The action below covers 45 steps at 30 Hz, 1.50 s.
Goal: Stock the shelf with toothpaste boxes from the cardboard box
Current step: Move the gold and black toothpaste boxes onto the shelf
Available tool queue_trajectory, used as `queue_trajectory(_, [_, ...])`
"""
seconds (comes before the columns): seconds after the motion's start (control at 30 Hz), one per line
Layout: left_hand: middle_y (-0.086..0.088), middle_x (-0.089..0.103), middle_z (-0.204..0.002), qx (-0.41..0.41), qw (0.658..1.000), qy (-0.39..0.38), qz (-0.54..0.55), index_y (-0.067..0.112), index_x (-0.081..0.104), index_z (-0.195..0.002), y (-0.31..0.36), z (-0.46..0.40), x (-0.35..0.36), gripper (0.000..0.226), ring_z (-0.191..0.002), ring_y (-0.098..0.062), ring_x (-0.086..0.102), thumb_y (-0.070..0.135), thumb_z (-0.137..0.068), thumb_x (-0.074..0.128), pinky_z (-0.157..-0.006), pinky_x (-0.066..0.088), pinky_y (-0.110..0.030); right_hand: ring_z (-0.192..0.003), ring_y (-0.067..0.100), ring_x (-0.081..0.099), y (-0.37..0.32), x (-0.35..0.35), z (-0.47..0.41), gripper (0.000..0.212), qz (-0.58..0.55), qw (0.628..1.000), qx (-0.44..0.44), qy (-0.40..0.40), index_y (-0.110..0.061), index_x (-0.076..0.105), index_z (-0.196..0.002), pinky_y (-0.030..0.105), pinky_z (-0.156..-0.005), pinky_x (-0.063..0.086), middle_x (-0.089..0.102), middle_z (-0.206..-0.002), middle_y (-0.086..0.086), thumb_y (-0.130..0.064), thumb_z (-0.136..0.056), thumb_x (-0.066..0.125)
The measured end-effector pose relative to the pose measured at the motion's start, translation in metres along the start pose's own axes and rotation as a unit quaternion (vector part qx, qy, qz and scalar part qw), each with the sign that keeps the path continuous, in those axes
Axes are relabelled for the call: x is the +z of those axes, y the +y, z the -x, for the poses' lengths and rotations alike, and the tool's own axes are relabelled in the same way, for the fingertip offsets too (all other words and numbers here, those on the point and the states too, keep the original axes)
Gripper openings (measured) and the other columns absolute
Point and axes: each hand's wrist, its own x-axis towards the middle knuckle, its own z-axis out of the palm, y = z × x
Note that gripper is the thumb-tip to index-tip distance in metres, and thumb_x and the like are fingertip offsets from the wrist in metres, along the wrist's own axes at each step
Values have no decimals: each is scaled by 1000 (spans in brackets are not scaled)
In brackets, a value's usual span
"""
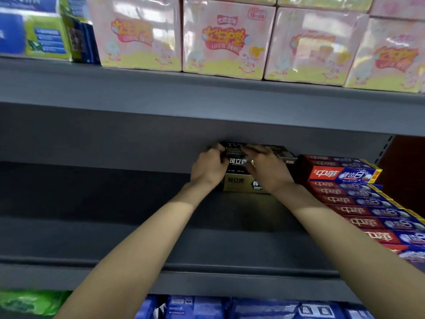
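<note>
Nearest, along the bottom edge, blue packs (264, 308) sat on the shelf below, and both forearms reached up and away over the grey shelf (115, 245) being stocked. At the back of it, the left hand (208, 171) curled its grip round the left end of a black toothpaste box (236, 161), while the right hand (268, 171) lay over the box's right part, fingers (255, 149) hooked across its top edge. That box sat on a gold one (239, 183), both with their long axis running left to right, parallel to the shelf front. Both hands were equally close, one at each end, so squaring the box against the stack looked like a two-handed push straight back. Just to the right stood a stepped stack of red-and-blue toothpaste boxes (345, 192). Farther up, pink packs (225, 38) lined the upper shelf. No cardboard box showed.
</note>
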Motion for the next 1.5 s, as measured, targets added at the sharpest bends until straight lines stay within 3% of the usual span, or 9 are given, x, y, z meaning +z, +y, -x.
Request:
queue_trajectory(0.2, [-9,60,-120,119,966,69,-218,17,55,-120,3,42,-44,26,-104,-30,59,21,-95,46,-81,41,-36,-108,29,60,-47,-12,21,24,-124,991,27,29,-20,64,-112,40,-92,48,66,-116,8,-18,-92,51])
queue_trajectory(0.43, [-13,65,-102,93,957,62,-269,14,55,-112,-8,126,-96,25,-94,-34,62,28,-95,44,-72,42,-34,-95,28,61,-124,-17,79,19,-194,981,-9,8,-20,63,-104,38,-81,51,68,-102,8,-18,-90,49])
queue_trajectory(0.63, [-9,68,-100,-39,976,36,-212,16,59,-104,-65,233,-142,22,-98,-33,60,30,-93,47,-72,45,-36,-91,26,62,-217,-1,142,21,-244,964,-66,-80,-20,64,-102,40,-77,53,69,-97,6,-19,-91,46])
queue_trajectory(0.87, [-10,69,-95,-185,959,33,-214,18,62,-101,-178,368,-221,20,-94,-33,62,28,-92,47,-72,50,-38,-102,32,61,-363,49,207,24,-245,943,-131,-182,-20,66,-105,39,-82,51,69,-106,11,-20,-90,47])
queue_trajectory(1.03, [-10,68,-96,-271,939,41,-205,13,57,-114,-278,466,-291,24,-89,-31,63,25,-95,48,-61,46,-34,-91,28,64,-490,94,249,22,-257,914,-178,-260,-16,66,-103,39,-75,53,70,-99,9,-17,-92,47])
queue_trajectory(1.17, [-13,66,-91,-354,912,-7,-209,10,58,-112,-369,531,-347,27,-91,-34,63,26,-94,45,-69,51,-39,-98,28,62,-594,127,271,23,-278,896,-177,-298,-12,65,-105,40,-80,52,69,-104,10,-14,-92,46])
queue_trajectory(1.27, [-13,66,-107,-381,898,-57,-212,11,61,-107,-429,568,-384,32,-96,-34,61,28,-89,41,-75,51,-39,-103,30,59,-663,146,286,25,-289,893,-158,-306,-6,66,-106,38,-86,46,66,-108,14,-9,-90,47])
queue_trajectory(1.37, [-11,54,-123,-387,889,-114,-218,12,53,-122,-470,593,-406,30,-112,-31,51,21,-94,48,-84,47,-40,-98,32,59,-711,173,300,27,-279,884,-164,-338,-7,61,-111,34,-82,45,62,-108,16,-11,-88,50])
queue_trajectory(1.5, [-10,28,-150,-368,860,-221,-275,11,33,-142,-507,605,-419,56,-138,-29,27,29,-93,53,-106,33,-44,-119,39,48,-747,210,320,67,-149,885,-137,-419,-27,19,-145,49,-96,45,34,-142,22,-30,-89,55])
